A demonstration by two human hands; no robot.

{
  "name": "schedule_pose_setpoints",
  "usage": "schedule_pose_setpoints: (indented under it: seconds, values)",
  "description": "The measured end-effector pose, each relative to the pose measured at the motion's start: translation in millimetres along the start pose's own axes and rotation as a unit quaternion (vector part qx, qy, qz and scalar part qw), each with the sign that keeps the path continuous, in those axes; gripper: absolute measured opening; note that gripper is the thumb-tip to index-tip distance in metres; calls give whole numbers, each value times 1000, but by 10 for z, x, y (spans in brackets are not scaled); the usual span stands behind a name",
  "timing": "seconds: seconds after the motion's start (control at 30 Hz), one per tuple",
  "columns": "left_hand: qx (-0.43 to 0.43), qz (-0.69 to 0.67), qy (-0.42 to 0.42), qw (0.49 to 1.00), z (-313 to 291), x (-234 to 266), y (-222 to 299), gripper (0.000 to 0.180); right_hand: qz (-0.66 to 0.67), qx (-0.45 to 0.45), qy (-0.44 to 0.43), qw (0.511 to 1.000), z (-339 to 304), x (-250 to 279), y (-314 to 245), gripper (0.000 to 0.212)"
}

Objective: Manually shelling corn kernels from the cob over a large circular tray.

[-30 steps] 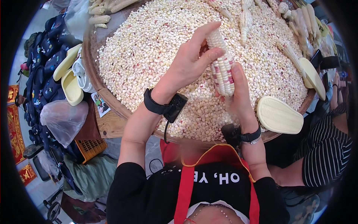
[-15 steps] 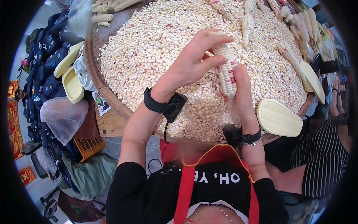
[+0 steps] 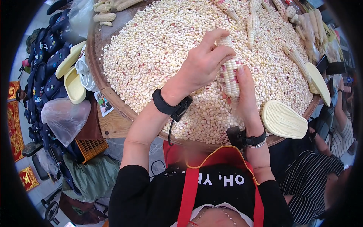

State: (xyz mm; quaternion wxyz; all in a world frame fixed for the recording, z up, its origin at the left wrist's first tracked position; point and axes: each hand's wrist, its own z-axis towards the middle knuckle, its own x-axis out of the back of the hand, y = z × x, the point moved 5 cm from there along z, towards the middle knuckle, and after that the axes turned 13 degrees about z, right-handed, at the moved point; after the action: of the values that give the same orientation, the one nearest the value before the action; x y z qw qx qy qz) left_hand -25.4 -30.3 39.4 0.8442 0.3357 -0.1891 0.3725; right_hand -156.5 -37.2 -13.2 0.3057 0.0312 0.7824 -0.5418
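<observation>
An ear of corn (image 3: 229, 78) with white rows and pinkish-red kernels stands tilted between my hands over the heap of loose kernels (image 3: 151, 60). My right hand (image 3: 246, 90) is closed round its lower part, the thumb lying along its right side. At the upper end, my left hand (image 3: 206, 64) is closed over the cob with bent thumb and forefinger. Its other fingers are partly hidden behind the hand. Beneath both hands, the kernels fill a wide round tray (image 3: 109, 99) with a brown rim.
A pale yellow slipper sole (image 3: 284, 119) rests on the tray's near right rim, another slipper (image 3: 317, 84) farther right. Cobs (image 3: 252, 28) lie on the kernels at the far side. Left are yellow slippers (image 3: 74, 86) and dark clogs (image 3: 45, 68). A person in striped clothing (image 3: 308, 181) sits at right.
My left hand has turned and its thumb has moved up the ear of corn. My right hand keeps its hold. At the right, the person in stripes has shifted and another arm shows.
</observation>
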Motion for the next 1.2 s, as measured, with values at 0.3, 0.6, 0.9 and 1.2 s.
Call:
schedule_pose_setpoints:
  seconds: [0.3, 0.6, 0.9, 1.2]
  values:
    - [10, -5, 39, 999, 36, 111, -37, 13, 42, -35, -30, 998, -19, -40, 38, 37]
    - [155, -304, -25, 940, -39, 40, -169, 41, 224, -98, -30, 969, 15, 22, 12, 56]
    - [246, -459, -116, 846, -58, -69, -165, 80, 163, -114, -43, 979, -80, -130, 26, 51]
    - [281, -378, -66, 880, -60, -93, -206, 56, -44, 18, 18, 999, -30, -26, 13, 48]
